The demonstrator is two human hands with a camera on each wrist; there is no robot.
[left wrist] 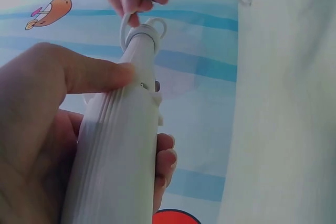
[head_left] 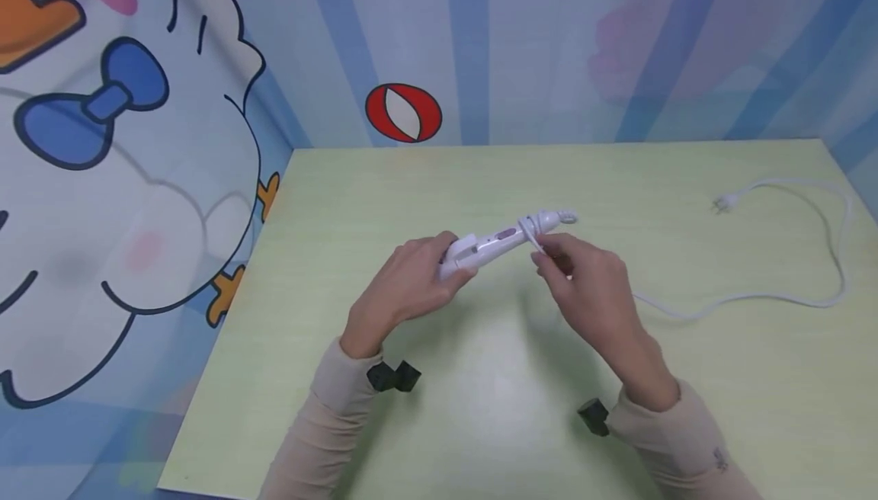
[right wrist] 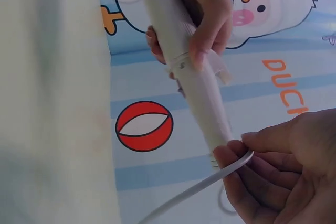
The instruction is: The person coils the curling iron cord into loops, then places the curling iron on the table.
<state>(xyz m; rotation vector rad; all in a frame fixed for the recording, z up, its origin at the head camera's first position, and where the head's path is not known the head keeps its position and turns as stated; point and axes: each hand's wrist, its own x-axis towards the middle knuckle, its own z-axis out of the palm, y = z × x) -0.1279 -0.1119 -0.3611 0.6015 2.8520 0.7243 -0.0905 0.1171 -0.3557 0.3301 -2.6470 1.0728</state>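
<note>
A white curling iron (head_left: 490, 247) with a lever and a purplish button panel is held up over the table, tilted with its cord end toward the upper right. My left hand (head_left: 414, 279) grips its thick body, thumb along the ribbed side in the left wrist view. At the narrow end, the white power cord (right wrist: 197, 188) loops round the handle. The thumb and fingers of my right hand (head_left: 593, 286) pinch this cord close beside the handle. Part of the curling iron is hidden behind my left hand.
The cord's free length runs right across the pale green table (head_left: 480, 408) and curves back to a plug (head_left: 723, 203) near the far right. Behind the table stands a blue striped wall (head_left: 535, 43), with another cartoon-printed wall (head_left: 199, 142) on the left.
</note>
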